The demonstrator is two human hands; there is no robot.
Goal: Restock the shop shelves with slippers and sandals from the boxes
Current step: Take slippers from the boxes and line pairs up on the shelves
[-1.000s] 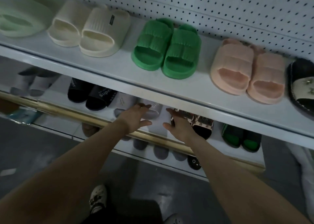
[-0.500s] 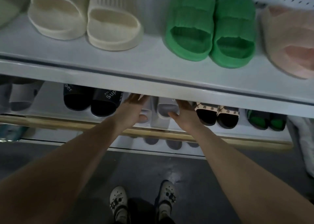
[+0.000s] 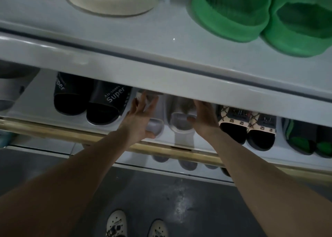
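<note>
Head view: pale grey moulded-foam slides between the hands, left hand and right hand each loosely clasping one; probably light, springy, grippy; hold by strap.

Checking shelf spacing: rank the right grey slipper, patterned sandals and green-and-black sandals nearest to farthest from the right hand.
1. right grey slipper, gripped by the right hand.
2. patterned sandals, just to its right.
3. green-and-black sandals, far right on the same shelf.
</note>
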